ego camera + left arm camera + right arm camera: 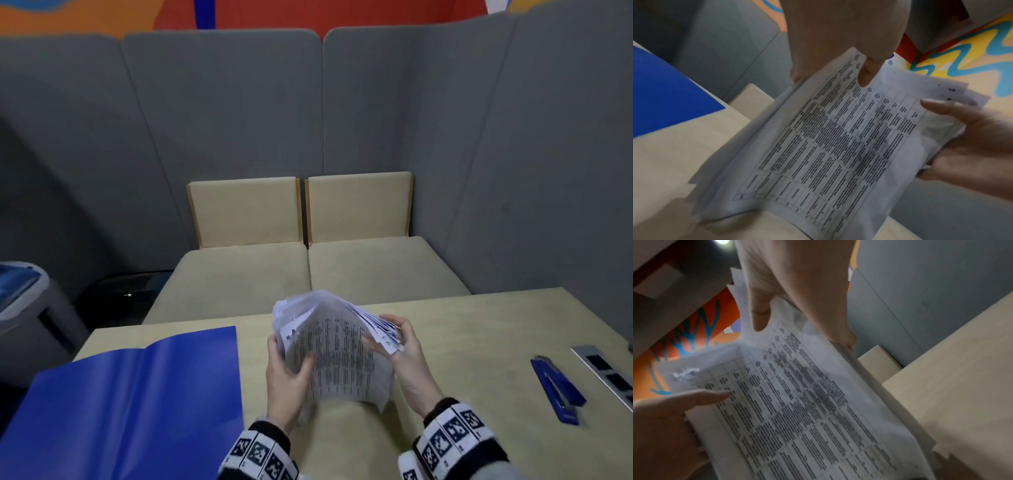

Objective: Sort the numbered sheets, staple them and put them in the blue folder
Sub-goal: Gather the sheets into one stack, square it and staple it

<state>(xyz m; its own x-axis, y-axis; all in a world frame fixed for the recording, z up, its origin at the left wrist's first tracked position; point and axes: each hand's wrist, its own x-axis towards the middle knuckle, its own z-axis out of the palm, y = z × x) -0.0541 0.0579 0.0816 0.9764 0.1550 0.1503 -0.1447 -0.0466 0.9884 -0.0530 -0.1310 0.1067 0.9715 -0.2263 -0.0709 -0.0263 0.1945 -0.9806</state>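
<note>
Sheets [337, 346] of thin printed paper bowed upward, left hand [286, 378] and right hand [409, 356] clamped on opposite edges

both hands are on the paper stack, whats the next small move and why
Probably tap the sheets square on the table. The left hand and right hand hold them bowed upward, with edges fanned unevenly at the right. The stapler lies untouched, and the open blue folder waits on the left.
</note>
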